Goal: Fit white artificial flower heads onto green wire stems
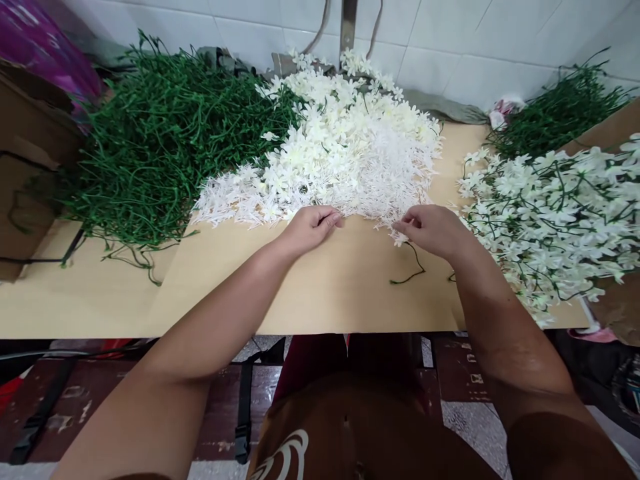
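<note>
My left hand (pixel 317 225) rests at the front edge of a pile of white artificial flower pieces (pixel 385 160), its fingers curled together. Whatever it may grip is hidden. To the right, my right hand (pixel 431 228) pinches with thumb and forefinger at a small white flower piece by the pile's edge. Just under those fingertips is a white artificial flower (pixel 399 239), and a thin green stem (pixel 417 270) trails from it over the tan board. Cream-white petals (pixel 330 113) are heaped behind the thin white pieces.
A large heap of green plastic stems (pixel 185 133) lies at the left, beside a cardboard box (pixel 30 173). Finished-looking white flowers on stems (pixel 570 213) are piled at the right, with more green stems (pixel 565 110) behind. The tan board (pixel 300 300) ends in front of my body. A tiled wall (pixel 450 40) stands behind.
</note>
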`<state>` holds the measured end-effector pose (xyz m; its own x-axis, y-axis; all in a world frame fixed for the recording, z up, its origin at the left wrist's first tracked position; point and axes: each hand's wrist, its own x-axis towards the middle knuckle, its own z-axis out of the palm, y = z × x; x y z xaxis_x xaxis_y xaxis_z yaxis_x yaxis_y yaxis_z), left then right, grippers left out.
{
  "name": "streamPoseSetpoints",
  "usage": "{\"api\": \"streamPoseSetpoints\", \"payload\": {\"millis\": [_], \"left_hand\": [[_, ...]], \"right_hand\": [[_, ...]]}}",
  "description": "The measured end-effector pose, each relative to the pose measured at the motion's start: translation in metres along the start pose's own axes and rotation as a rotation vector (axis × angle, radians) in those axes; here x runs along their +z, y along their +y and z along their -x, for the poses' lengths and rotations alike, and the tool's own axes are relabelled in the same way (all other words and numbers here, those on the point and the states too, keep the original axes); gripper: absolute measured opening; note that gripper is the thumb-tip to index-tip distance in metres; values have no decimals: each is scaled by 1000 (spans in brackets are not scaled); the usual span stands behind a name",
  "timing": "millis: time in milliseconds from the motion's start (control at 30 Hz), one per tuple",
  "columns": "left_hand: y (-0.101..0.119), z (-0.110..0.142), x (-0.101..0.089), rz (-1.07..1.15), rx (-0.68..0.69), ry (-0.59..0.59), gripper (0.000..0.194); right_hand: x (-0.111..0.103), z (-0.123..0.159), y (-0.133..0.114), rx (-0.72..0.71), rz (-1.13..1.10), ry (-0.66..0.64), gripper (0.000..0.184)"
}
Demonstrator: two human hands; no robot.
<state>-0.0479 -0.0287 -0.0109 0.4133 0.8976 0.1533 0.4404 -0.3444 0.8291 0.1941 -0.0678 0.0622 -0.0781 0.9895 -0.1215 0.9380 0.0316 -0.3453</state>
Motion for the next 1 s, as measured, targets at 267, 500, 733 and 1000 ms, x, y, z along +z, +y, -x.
{"api": "streamPoseSetpoints", "payload": {"millis": [267, 500, 733, 1000], "left_hand": [[-5, -1, 3, -92, 58, 22, 28], [-7, 0, 5, -121, 114, 81, 25], [-1, 0, 6, -146, 161, 146, 20], [15, -3, 28, 66, 107, 371, 20]], "right_hand": [[22, -20, 1, -175, -118, 106, 8], [45, -38, -2, -307, 129, 60, 15], [41, -48, -6, -280, -310, 267, 12], [57, -48, -20, -267, -953, 157, 8]]}}
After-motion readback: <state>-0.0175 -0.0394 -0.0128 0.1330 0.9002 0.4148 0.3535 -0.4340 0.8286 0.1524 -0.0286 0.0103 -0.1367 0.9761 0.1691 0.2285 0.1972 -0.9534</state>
